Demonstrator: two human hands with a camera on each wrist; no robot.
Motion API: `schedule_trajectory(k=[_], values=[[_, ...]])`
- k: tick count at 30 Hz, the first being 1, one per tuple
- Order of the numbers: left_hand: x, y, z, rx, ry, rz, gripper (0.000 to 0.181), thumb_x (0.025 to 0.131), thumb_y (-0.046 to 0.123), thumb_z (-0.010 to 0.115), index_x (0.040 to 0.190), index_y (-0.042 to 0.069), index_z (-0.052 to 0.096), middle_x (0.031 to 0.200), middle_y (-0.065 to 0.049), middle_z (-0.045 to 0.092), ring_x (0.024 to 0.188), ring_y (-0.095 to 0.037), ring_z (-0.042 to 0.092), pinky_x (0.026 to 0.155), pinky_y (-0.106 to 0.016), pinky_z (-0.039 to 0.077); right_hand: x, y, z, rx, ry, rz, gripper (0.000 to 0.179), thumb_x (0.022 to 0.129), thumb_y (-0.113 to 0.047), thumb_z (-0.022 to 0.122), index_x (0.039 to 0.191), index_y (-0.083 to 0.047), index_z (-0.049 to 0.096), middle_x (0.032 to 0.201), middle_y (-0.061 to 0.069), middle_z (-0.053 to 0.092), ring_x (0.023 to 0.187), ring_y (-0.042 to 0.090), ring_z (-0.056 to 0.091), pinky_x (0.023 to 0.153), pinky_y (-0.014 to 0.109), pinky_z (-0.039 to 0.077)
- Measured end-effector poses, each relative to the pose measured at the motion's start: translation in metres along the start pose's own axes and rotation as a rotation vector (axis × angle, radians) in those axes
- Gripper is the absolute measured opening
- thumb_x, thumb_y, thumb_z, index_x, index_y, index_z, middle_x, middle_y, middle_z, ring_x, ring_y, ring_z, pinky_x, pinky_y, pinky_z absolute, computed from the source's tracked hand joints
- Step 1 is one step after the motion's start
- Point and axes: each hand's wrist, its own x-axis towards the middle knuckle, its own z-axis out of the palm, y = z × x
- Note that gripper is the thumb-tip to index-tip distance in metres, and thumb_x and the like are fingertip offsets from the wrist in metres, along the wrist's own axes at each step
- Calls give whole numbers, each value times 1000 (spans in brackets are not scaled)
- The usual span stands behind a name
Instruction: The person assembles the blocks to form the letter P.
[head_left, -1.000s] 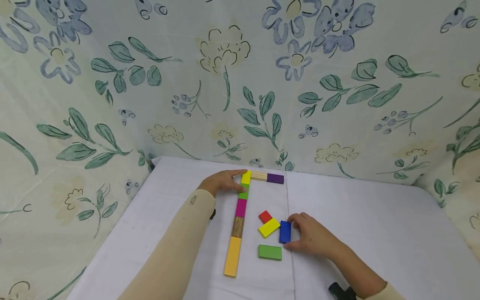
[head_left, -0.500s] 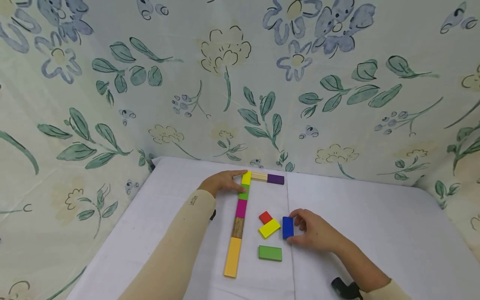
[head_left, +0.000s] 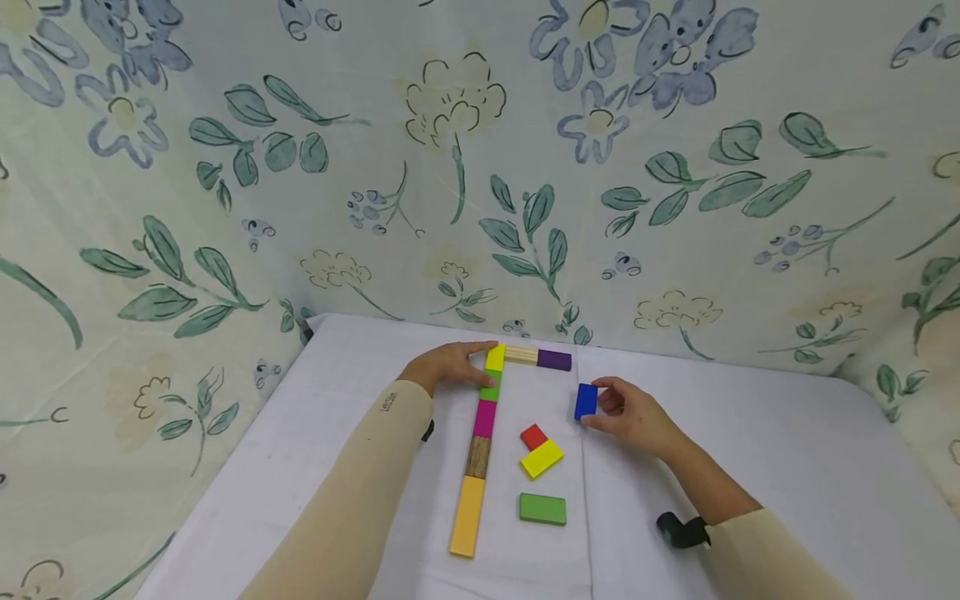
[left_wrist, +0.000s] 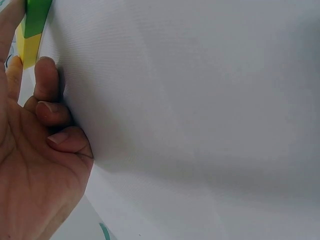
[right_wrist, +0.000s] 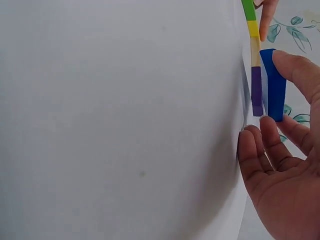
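Note:
My right hand (head_left: pixel 633 417) pinches a blue block (head_left: pixel 586 402) by its ends, between thumb and index finger. In the right wrist view the blue block (right_wrist: pixel 276 85) is in the grip, and the other fingers are bent. My left hand (head_left: pixel 446 364) touches the far end of a block row: the index finger reaches the yellow block (head_left: pixel 496 357), the thumb rests at the light green block (head_left: pixel 490 387). Behind them in line come a magenta block (head_left: pixel 485 418), a brown wood-grain block (head_left: pixel 477 456) and an orange block (head_left: pixel 468 517). A pale wood block (head_left: pixel 521 356) and a purple block (head_left: pixel 554 360) extend right from the yellow one.
Inside the corner of the row lie a loose red block (head_left: pixel 534 437), a yellow block (head_left: pixel 542 459) touching it, and a green block (head_left: pixel 543 508). A white cloth (head_left: pixel 360 533) covers the table. Floral fabric (head_left: pixel 450 167) hangs behind. A black device (head_left: pixel 681 531) sits by the right wrist.
My right hand has drawn the blue block away from the loose yellow block, then carried it forward toward the purple block. The left hand stays in place at the row's far end.

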Motion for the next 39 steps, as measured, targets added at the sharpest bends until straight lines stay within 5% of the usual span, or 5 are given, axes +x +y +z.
schedule_trajectory(k=[8,15,23,39], values=[[-1,1,-1,-13,-5,-13,86,76,50,85,148,61,40,169,2,30,153,-37,30,120,-69,28,24,8,-4,-4,-31,27,75,87,-39,81,148,-14,47,126,15,62,109,28,58,95,42,58],[0,1,-2,-21,2,-20,86,75,50,85,147,62,40,169,3,30,152,-37,31,120,-69,28,40,8,-14,-38,-87,62,76,88,-41,79,152,-17,45,112,14,61,99,27,56,81,32,52],[2,2,0,-21,7,-26,87,73,52,87,146,63,40,169,3,30,151,-37,32,120,-69,28,47,6,-17,-51,-151,110,82,86,-42,81,154,-17,43,103,14,56,96,27,54,75,29,49],[0,1,0,7,9,-9,86,75,51,85,148,61,39,170,1,30,152,-38,31,120,-69,28,50,6,-10,-58,-140,142,83,84,-44,82,153,-21,43,99,13,54,92,26,53,72,30,46]])
